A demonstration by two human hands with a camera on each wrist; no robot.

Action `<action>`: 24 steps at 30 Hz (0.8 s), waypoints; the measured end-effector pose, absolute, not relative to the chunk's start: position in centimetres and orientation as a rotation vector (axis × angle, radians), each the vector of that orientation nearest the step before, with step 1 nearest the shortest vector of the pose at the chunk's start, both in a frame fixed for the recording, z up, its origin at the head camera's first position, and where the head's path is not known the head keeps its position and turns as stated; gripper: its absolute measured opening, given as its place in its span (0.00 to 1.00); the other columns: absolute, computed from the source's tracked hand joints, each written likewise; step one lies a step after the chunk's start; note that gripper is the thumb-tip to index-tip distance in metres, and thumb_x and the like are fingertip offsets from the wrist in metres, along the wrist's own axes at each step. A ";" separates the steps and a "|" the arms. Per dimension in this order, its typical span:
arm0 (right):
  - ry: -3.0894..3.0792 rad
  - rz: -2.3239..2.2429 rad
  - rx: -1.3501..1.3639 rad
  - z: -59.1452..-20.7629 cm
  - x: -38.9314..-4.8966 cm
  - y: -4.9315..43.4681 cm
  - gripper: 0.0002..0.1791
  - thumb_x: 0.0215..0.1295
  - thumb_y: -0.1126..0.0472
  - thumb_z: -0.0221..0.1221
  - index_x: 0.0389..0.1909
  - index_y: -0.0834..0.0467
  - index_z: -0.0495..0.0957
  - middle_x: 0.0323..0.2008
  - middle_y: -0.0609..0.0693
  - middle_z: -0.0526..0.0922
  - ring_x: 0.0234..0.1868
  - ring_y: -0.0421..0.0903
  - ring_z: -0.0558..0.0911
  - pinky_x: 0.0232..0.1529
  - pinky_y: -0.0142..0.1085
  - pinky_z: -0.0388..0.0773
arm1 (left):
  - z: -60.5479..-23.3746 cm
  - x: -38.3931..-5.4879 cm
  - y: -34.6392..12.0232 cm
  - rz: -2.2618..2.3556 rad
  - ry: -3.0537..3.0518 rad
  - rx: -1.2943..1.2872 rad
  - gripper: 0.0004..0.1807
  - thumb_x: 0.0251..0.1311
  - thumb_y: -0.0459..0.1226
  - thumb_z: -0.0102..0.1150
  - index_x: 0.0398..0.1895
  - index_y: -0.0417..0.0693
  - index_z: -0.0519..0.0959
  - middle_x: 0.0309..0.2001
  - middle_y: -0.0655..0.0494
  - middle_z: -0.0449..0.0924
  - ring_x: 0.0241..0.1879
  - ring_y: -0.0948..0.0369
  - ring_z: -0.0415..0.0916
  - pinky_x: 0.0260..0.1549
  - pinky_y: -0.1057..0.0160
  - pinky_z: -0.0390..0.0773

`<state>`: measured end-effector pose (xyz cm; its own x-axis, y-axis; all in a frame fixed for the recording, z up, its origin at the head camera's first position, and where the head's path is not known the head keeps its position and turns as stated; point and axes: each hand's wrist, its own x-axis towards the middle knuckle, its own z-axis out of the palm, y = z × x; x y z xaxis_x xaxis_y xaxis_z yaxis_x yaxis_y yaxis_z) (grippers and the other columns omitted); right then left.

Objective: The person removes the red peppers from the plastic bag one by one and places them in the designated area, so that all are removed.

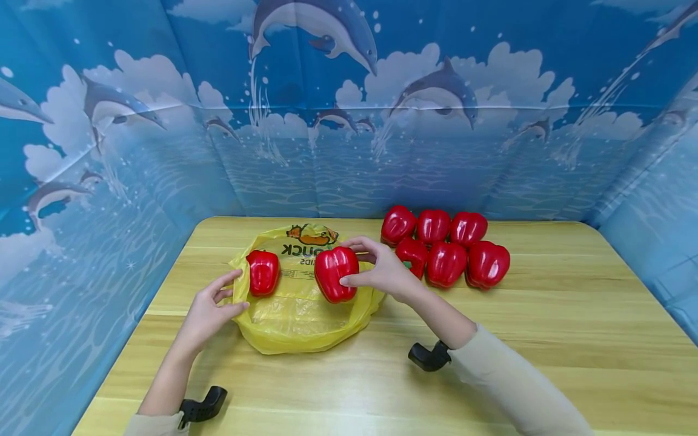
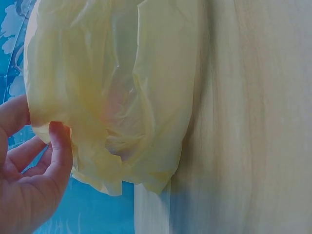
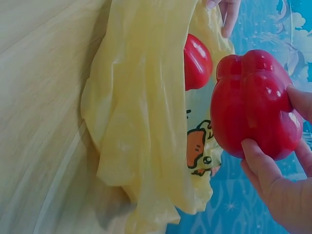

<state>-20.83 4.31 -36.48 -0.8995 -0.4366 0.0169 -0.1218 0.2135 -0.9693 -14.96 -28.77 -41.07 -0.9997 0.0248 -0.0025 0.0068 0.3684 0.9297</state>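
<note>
A yellow plastic bag point(image 1: 291, 336) lies with its mouth spread wide on the wooden table. My left hand point(image 1: 204, 312) holds the left edge of its rim between thumb and fingers; in the left wrist view, yellow film point(image 2: 97, 87) runs from the fingertips. Inside the bag, toward the left, lies a red bell pepper point(image 1: 264, 274). My right hand point(image 1: 389, 274) grips another red bell pepper point(image 1: 335, 274) over the right part of the bag's opening. In the right wrist view that pepper point(image 3: 253, 107) sits between thumb and fingers, lobed end showing.
Several more red bell peppers point(image 1: 446, 264) stand in two close rows at the back right, just beyond my right hand. A dolphin-print curtain point(image 1: 349, 163) encloses the back and sides of the table point(image 1: 561, 315). Black wrist mounts point(image 1: 431, 357) project from both forearms.
</note>
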 end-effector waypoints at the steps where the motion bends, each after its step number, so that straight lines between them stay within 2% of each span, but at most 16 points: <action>1: 2.234 -1.747 -0.534 -36.5 -20.8 4.5 0.37 0.45 0.68 0.70 0.59 0.57 0.68 0.58 0.58 0.69 0.58 0.58 0.69 0.41 0.46 0.79 | -41.1 -15.0 -28.8 1.758 2.585 0.029 0.37 0.53 0.27 0.61 0.68 0.42 0.61 0.67 0.43 0.57 0.60 0.44 0.60 0.37 0.72 0.75; 8: 2.254 -1.759 -0.563 -36.5 -20.1 6.1 0.36 0.46 0.65 0.70 0.59 0.58 0.68 0.57 0.57 0.70 0.57 0.57 0.70 0.41 0.45 0.79 | -41.1 -14.8 -28.8 1.754 2.591 0.033 0.37 0.54 0.28 0.61 0.68 0.43 0.60 0.68 0.44 0.56 0.61 0.44 0.58 0.38 0.73 0.74; 24: 2.377 -1.740 -0.482 -37.4 -19.1 9.5 0.36 0.45 0.61 0.72 0.57 0.54 0.69 0.57 0.54 0.71 0.57 0.56 0.69 0.43 0.45 0.78 | -41.5 -14.8 -28.8 1.734 2.600 0.045 0.37 0.55 0.29 0.61 0.69 0.44 0.59 0.69 0.44 0.52 0.63 0.42 0.56 0.40 0.71 0.74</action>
